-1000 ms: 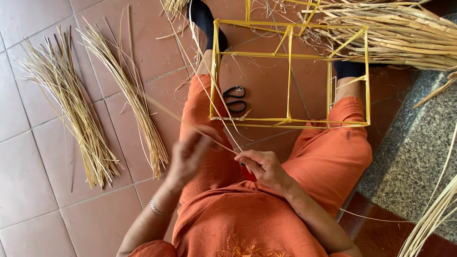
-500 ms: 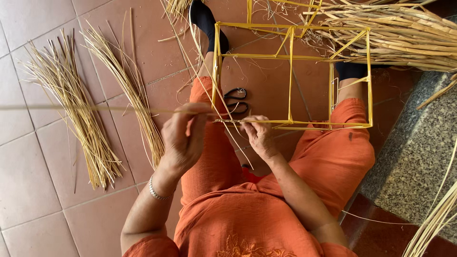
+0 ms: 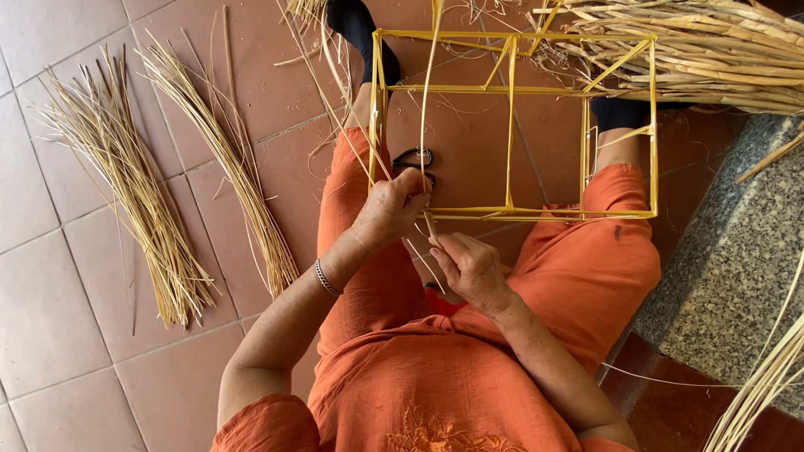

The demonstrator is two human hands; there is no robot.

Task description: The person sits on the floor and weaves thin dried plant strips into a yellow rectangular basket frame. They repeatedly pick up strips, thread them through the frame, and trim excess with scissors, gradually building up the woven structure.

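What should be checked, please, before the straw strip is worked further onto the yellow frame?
1. Left hand grips the straw strip at the frame's near rail: ok.
2. Right hand pinches the strip's lower end: ok.
3. Yellow frame rests steady across the knees: ok, it looks level.
4. Strip runs clear up past the frame's far rail: ok.
5. Scissors lie on the floor tiles under the frame, within reach: ok.
6. Strip sound, no splits: cannot tell.
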